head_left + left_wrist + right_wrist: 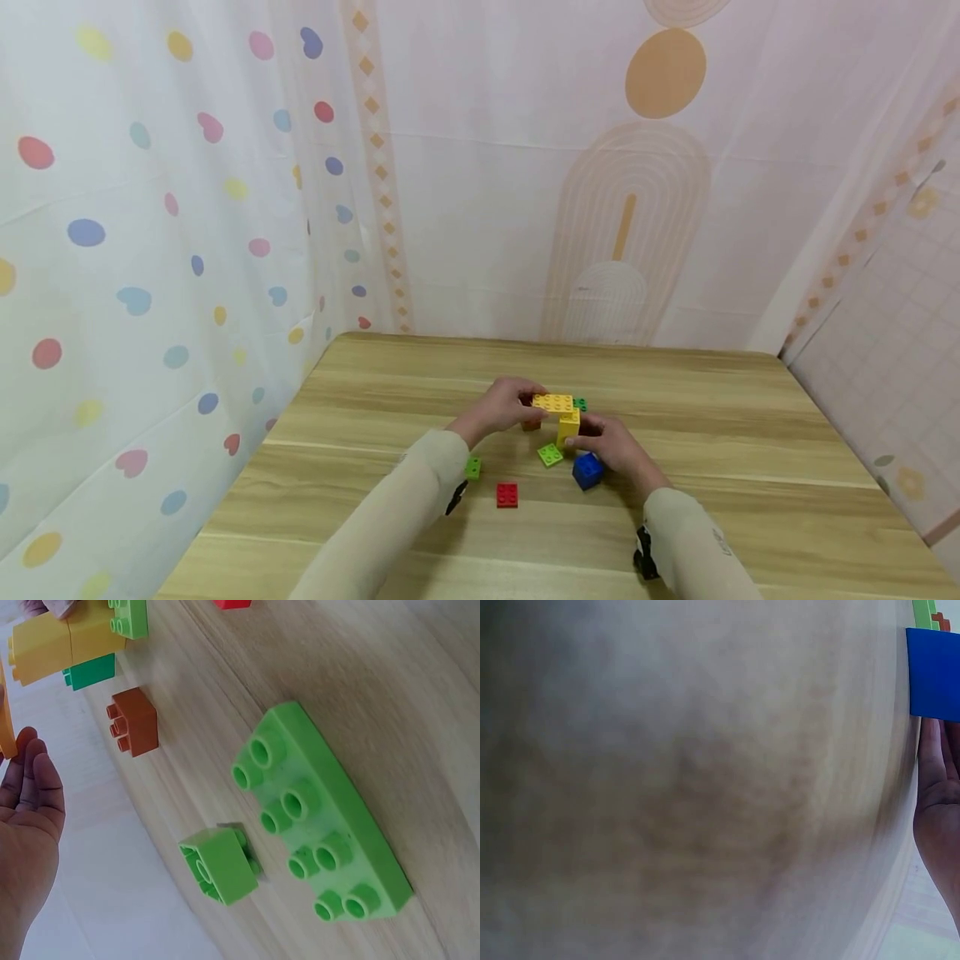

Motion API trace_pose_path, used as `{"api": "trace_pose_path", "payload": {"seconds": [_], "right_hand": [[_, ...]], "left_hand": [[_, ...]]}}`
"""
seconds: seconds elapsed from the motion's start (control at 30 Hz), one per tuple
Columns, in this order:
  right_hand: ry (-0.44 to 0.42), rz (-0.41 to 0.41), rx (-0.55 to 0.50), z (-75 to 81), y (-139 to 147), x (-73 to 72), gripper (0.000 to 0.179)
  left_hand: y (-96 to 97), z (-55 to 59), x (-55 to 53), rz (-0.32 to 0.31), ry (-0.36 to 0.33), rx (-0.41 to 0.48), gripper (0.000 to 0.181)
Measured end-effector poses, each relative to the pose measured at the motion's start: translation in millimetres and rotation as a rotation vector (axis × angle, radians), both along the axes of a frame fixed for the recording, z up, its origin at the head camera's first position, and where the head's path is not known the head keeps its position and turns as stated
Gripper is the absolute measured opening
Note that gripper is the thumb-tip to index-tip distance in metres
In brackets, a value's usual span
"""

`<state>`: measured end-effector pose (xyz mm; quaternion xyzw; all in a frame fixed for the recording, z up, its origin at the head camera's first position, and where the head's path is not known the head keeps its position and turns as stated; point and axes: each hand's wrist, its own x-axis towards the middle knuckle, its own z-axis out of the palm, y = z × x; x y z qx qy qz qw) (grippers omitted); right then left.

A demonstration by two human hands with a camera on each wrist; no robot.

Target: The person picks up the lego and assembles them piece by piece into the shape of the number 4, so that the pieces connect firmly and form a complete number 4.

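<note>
My left hand (513,404) pinches the end of a flat yellow building brick (553,403). That brick is at the top of two stacked yellow bricks (567,429); whether it is joined to them I cannot tell. My right hand (613,443) holds the stack low down, its fingertips showing on the yellow sides in the left wrist view. A light green brick (551,455) lies just in front of the stack, and a blue brick (588,472) sits beside my right hand. Behind are a dark green brick (581,404) and, under my left hand, a brownish-orange brick (531,424).
A red brick (507,496) lies nearer the front of the wooden table (360,400). By my left sleeve there is a green brick (472,468); the left wrist view shows a long green brick (330,817) and a smaller green one (221,866) on its side. Patterned curtains surround the table.
</note>
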<state>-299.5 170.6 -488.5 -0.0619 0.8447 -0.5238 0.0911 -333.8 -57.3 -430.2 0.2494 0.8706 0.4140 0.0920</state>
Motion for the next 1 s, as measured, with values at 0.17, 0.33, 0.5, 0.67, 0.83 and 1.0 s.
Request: {"api": "trace_pose_path", "payload": {"seconds": [0.17,0.33,0.5,0.67,0.83,1.0], "right_hand": [[0.005,0.002,-0.009,0.1,0.2,1.0,0.042],[0.001,0.006,-0.009,0.7,0.0,1.4,0.041],[0.007,0.007,0.0,1.0,0.6,1.9,0.04],[0.002,-0.006,0.002,2.1,-0.9,1.3,0.04],[0.007,0.002,0.013,2.9,-0.6,-0.1,0.042],[0.018,0.005,0.033,2.9,-1.1,-0.5,0.042]], "left_hand": [[4.6,-2.3,-1.0,-0.013,-0.003,-0.001,0.036],[7.3,-2.2,-0.7,-0.02,-0.018,-0.022,0.038],[7.7,-1.3,-1.2,-0.032,-0.018,-0.03,0.038],[6.0,1.5,1.1,-0.041,-0.031,-0.024,0.037],[7.3,2.3,1.2,-0.053,-0.028,-0.037,0.036],[9.1,3.4,1.0,-0.063,-0.005,-0.085,0.036]]}}
